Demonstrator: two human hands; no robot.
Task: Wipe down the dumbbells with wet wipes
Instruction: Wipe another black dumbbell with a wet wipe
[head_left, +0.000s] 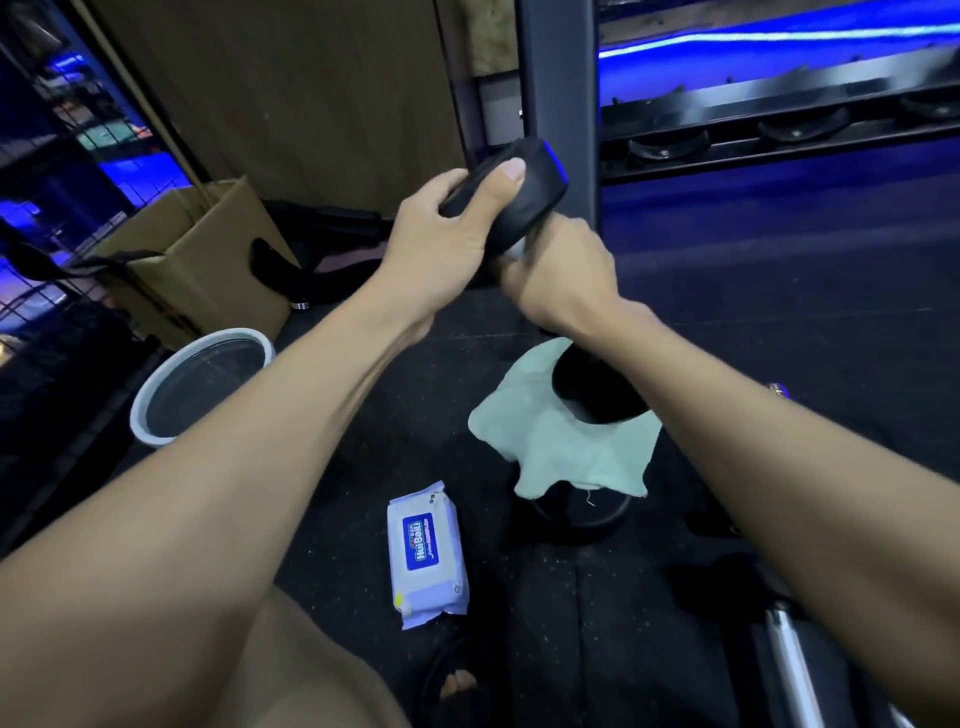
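Left hand (441, 234) grips the upper head of the black rubber dumbbell (524, 197), thumb across it. Right hand (563, 275) curls round its handle. White-blue "HuiBaiLi" wet-wipe pack (426, 553) lies on the dark floor (363, 441).

A cardboard box (202, 260) stands behind a white-rimmed bucket (202, 384).

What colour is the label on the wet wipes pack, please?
Blue with white lettering, on a white wet wipes pack; head view.
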